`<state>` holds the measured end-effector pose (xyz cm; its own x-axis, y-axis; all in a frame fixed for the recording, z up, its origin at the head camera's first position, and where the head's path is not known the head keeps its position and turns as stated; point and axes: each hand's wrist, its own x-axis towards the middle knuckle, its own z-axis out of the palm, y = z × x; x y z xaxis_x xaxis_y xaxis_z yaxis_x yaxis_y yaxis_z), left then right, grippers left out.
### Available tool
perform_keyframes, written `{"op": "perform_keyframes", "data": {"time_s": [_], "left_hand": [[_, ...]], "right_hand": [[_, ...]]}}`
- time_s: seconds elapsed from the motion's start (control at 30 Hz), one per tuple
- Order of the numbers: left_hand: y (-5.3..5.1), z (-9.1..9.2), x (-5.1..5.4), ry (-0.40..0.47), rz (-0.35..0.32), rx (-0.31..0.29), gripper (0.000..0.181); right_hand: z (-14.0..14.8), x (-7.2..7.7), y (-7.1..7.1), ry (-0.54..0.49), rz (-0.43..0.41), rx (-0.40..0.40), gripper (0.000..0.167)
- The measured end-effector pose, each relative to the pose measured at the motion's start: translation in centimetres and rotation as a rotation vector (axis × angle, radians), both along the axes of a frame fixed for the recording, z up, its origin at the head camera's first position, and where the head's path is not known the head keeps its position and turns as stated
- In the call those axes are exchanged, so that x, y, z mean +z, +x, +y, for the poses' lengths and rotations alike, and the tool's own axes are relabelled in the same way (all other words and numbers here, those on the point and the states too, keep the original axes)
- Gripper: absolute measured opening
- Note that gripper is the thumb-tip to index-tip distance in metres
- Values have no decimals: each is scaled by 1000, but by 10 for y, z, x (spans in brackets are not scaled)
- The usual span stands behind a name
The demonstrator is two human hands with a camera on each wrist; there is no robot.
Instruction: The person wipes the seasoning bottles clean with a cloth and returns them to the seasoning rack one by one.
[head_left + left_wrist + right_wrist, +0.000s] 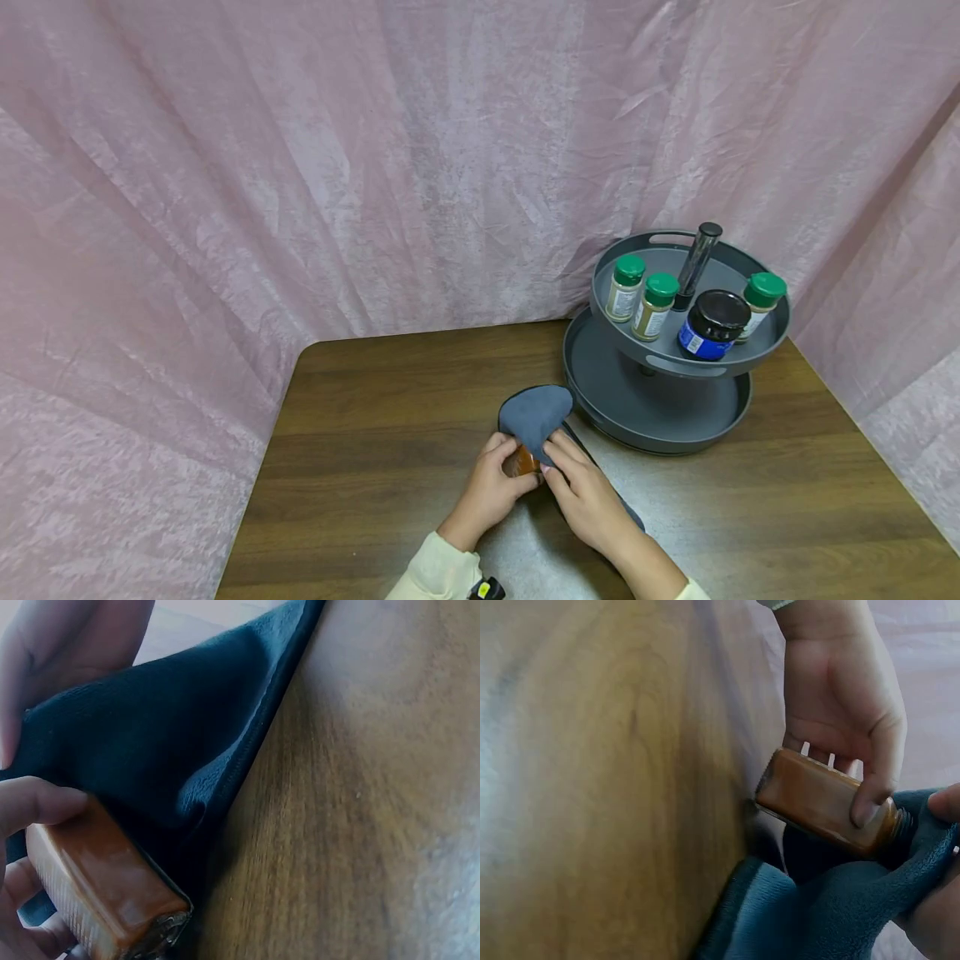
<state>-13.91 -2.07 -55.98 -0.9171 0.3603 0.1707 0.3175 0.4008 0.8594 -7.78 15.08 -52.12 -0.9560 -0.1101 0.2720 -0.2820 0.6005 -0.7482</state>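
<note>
My left hand (489, 485) grips a square clear spice bottle (825, 799) filled with orange-brown powder, fingers on one side and thumb on the other. The bottle (112, 874) lies tilted, and screw threads show at its neck in the right wrist view. A blue-grey cloth (536, 412) with a dark edge is bunched about the neck end. Through its folds my right hand (588, 504) holds the cloth at that end, fingers partly hidden. Part of the cloth hangs down below the bottle in the right wrist view.
A grey two-tier round stand stands at the right, its upper tray (660, 363) bearing green-capped spice bottles (656, 307) and a black-lidded jar (712, 325) around a central post (697, 265). The lower tray (660, 417) sits below. A pink curtain (450, 167) hangs behind the wooden table (360, 467).
</note>
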Motion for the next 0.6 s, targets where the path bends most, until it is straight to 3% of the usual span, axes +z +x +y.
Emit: {"op": "perform_keyframes", "data": {"time_s": [0.33,0.6], "left_hand": [[0,0,0,55,-87,29,56],[-1,-2,-4,107,-126,36,56]], "right_hand": [[3,-10,14,-87,-20,-38,44],[5,-15,13,-149,17,-20,41]]}}
